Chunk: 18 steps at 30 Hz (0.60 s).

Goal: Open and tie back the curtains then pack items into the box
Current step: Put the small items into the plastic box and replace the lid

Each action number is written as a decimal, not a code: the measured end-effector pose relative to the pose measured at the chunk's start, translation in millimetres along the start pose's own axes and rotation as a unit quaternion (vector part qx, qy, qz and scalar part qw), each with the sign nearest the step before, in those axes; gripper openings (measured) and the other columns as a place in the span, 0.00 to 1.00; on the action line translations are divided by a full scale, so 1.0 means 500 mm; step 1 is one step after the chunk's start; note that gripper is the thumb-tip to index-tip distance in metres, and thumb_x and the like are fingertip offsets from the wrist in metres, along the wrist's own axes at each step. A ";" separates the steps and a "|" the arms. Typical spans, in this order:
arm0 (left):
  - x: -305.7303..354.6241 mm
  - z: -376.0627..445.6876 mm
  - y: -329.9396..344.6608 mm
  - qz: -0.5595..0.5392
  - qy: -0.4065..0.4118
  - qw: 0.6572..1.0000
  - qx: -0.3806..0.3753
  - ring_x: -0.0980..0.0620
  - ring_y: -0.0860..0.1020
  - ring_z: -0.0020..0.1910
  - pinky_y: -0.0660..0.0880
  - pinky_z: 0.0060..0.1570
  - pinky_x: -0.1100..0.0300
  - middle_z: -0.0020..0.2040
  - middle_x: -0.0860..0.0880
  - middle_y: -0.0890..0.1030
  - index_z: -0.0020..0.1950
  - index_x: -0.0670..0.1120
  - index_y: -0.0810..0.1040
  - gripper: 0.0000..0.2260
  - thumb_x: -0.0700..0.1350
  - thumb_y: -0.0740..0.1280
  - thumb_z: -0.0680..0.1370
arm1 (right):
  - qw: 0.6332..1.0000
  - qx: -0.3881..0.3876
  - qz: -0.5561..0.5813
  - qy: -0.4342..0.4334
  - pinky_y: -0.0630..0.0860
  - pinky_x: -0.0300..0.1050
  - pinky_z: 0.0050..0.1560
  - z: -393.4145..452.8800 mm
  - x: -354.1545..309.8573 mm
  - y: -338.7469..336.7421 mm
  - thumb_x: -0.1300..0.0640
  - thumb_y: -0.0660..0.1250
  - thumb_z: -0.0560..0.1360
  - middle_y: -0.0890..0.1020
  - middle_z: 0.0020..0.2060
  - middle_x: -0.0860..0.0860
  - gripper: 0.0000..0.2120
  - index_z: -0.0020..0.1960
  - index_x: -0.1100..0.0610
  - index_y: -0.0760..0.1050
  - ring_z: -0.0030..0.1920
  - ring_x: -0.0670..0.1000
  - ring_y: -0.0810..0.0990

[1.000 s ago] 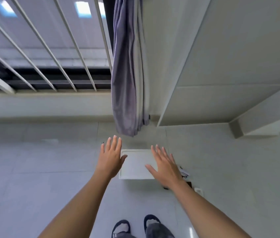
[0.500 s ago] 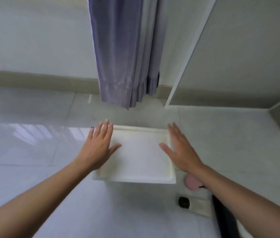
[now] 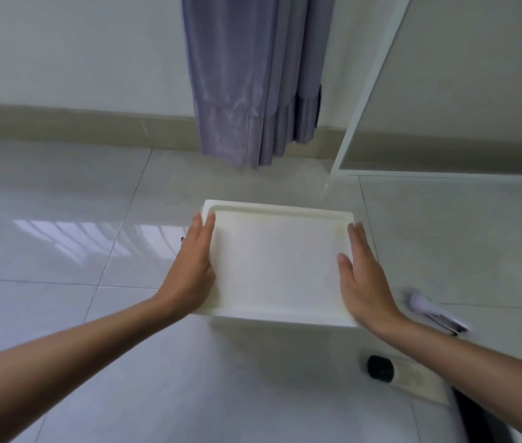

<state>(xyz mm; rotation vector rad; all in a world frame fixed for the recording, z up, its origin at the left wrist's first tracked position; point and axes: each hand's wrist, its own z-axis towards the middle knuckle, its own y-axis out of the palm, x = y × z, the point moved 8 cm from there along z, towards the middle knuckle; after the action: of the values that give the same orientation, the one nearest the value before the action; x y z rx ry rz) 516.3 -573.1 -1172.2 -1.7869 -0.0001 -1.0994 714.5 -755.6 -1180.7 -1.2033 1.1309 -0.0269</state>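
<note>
a: where are your hands right now?

b: in the head view, my left hand [image 3: 194, 266] lies flat against the left edge of the white box lid [image 3: 277, 260], fingers straight and pressed together. my right hand [image 3: 363, 276] does the same on the right edge, fingers straight, thumb resting on the lid's top. neither hand curls round anything that i can see; whether fingertips hook under the rim, i cannot tell.

a: what has just changed?

b: half a second ago my hands were spread and only hovering over the lid's sides. a second ago i was standing, with the box small on the floor below me. now i'm down low and both palms have closed in on the lid.

a: and the curtains?

b: the purple curtain [image 3: 253, 78] hangs gathered into a narrow bunch by the wall, just beyond the box. a tie-back isn't visible from here, so i can't say it's fastened. judging by how it's bunched, that part looks done.

a: so what does that mean for the task?

b: i'd say packing starts now, and the lid comes off first. the box sits on the tiled floor [image 3: 61, 251], closed. the things to pack seem to lie to my right: a blurred pale item [image 3: 417, 302] and a flat white piece with a black round part [image 3: 381, 368]. i can't make out what they are.
</note>
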 end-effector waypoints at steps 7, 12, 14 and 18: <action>0.042 -0.002 -0.084 -0.028 0.020 0.996 0.087 0.46 0.58 0.75 0.56 0.71 0.59 0.77 0.45 0.55 0.78 0.50 0.52 0.34 0.26 0.51 0.75 | 0.994 0.036 0.103 -0.030 0.48 0.30 0.70 -0.002 -0.069 -0.050 0.60 0.55 0.82 0.52 0.77 0.44 0.27 0.78 0.51 0.50 0.76 0.42 0.51; -0.001 0.018 -0.241 -0.009 0.010 0.981 0.196 0.49 0.63 0.72 0.58 0.67 0.64 0.75 0.47 0.62 0.77 0.46 0.55 0.31 0.30 0.54 0.76 | 0.986 0.046 0.121 -0.104 0.50 0.27 0.68 0.072 -0.224 -0.048 0.60 0.61 0.79 0.57 0.76 0.48 0.28 0.76 0.54 0.57 0.76 0.43 0.54; -0.072 0.014 -0.287 -0.002 -0.045 0.976 0.212 0.48 0.62 0.73 0.59 0.69 0.60 0.76 0.47 0.61 0.77 0.45 0.54 0.29 0.32 0.54 0.77 | 0.987 0.006 0.099 -0.127 0.52 0.31 0.68 0.115 -0.292 0.003 0.60 0.62 0.78 0.58 0.76 0.51 0.27 0.76 0.54 0.60 0.76 0.46 0.56; -0.223 -0.028 -0.346 0.038 -0.147 0.964 0.220 0.34 0.69 0.62 0.67 0.61 0.45 0.66 0.34 0.70 0.72 0.40 0.59 0.25 0.34 0.52 0.73 | 0.982 -0.104 0.078 -0.140 0.64 0.36 0.62 0.172 -0.415 0.145 0.58 0.63 0.76 0.69 0.71 0.51 0.25 0.73 0.54 0.66 0.69 0.49 0.68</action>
<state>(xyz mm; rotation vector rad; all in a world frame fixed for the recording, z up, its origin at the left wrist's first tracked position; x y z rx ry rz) 363.1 -445.8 -1118.3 -1.5141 -0.3286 -0.7012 633.9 -548.0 -1102.0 -1.2527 0.9913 0.3777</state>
